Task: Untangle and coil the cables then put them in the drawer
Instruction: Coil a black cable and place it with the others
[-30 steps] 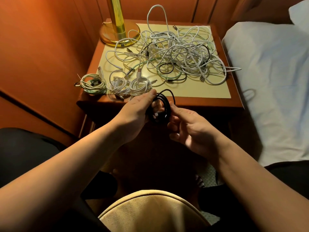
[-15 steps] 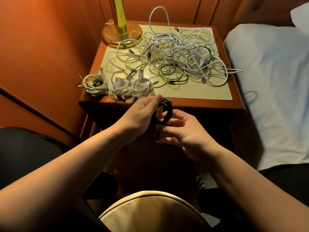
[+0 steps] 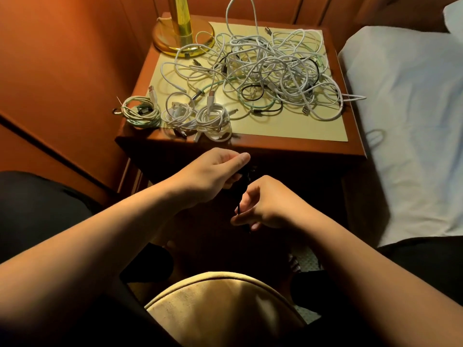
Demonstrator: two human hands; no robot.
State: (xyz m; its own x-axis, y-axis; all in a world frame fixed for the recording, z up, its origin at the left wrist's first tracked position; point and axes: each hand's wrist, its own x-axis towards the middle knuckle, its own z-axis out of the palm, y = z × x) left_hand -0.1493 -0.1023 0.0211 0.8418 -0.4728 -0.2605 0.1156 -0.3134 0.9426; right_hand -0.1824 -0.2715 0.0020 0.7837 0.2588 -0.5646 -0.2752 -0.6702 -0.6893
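black cable pinched by both hands, left and right, before the worktop; three coiled bundles on its front-left.

black cable mostly hidden between hands and lost against dark front, lamp cut off at top

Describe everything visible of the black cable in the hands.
The black cable is thin, dark and mostly hidden. It is held in the air in front of the nightstand, below its top, touching nothing else. The left hand grips its bunched upper part, which looks coiled. One strand runs down into the right hand, whose fingers pinch it, with a short end poking out below. Its plugs cannot be made out in the dim light.
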